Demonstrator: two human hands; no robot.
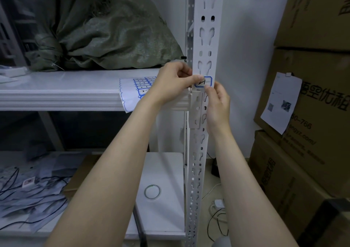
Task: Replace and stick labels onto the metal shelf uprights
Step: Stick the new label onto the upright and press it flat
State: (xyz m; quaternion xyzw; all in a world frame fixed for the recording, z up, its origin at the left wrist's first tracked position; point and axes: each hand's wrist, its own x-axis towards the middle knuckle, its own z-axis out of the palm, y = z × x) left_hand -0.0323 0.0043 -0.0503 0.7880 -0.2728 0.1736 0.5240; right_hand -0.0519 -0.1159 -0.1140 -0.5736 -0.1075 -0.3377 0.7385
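Note:
A white perforated metal upright (206, 38) runs top to bottom through the middle of the view. A small white label with a blue border (205, 81) sits on its face just above the shelf beam. My left hand (174, 84) reaches in from the left and pinches the label's left edge against the upright with thumb and fingers. My right hand (217, 103) comes up from below right, its fingertips touching the label's lower edge. A sheet of several blue-bordered labels (136, 89) lies on the shelf behind my left wrist, hanging over the edge.
A grey-green woven sack (106, 32) fills the upper shelf (56, 87). The lower shelf holds papers with black cables (28, 190) and a roll of tape (152, 192). Stacked cardboard boxes (310, 114) stand at the right. A white plug and cables (217, 205) lie on the floor.

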